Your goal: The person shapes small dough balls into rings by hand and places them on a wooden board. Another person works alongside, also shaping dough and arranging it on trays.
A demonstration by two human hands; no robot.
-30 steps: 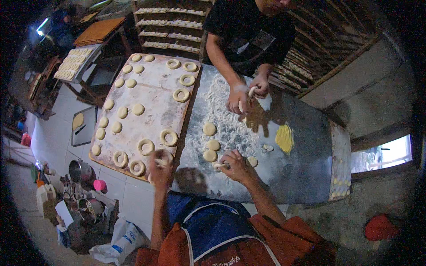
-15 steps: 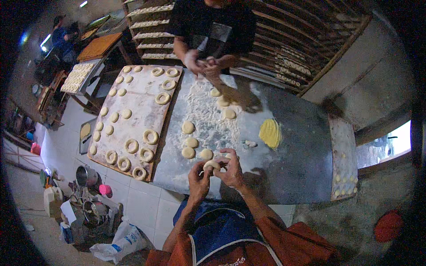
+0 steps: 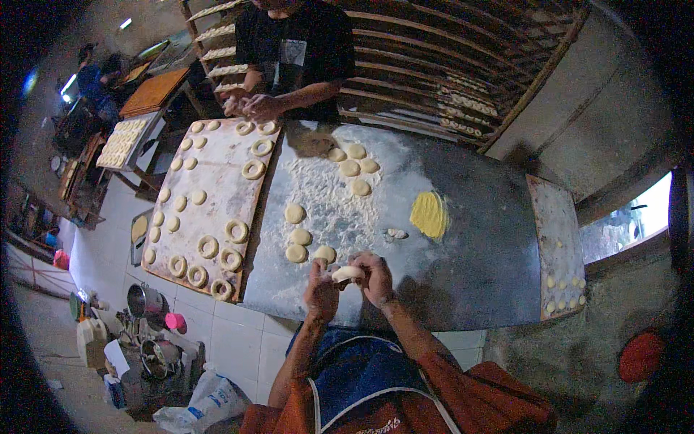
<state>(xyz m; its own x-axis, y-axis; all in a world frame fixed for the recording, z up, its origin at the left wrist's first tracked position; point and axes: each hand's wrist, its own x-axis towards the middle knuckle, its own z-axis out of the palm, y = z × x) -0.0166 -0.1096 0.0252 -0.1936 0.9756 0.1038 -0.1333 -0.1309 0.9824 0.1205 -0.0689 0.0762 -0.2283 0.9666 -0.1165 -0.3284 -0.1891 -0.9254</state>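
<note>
Between my hands, above the near edge of the metal table, a pale dough ring (image 3: 348, 273) is held up, its hole partly visible. My left hand (image 3: 322, 291) is closed on its left side. My right hand (image 3: 374, 280) has its curled fingers closed on the right side. Flat dough rounds (image 3: 296, 253) lie on the floured table just beyond my left hand. To the left, a floured wooden board (image 3: 210, 177) carries several small rounds and several dough rings (image 3: 231, 260).
A yellow mound of soft paste (image 3: 429, 215) sits right of the flour, near a small whitish lump (image 3: 397, 233). A second board (image 3: 557, 246) lies at the table's right end. Across the table a co-worker (image 3: 296, 61) stands before racks. Pots (image 3: 144, 300) stand on the floor, lower left.
The dough between my hands has opened into a wider ring, and my hands are farther apart. The co-worker and their hands have shifted left, to the far end of the board.
</note>
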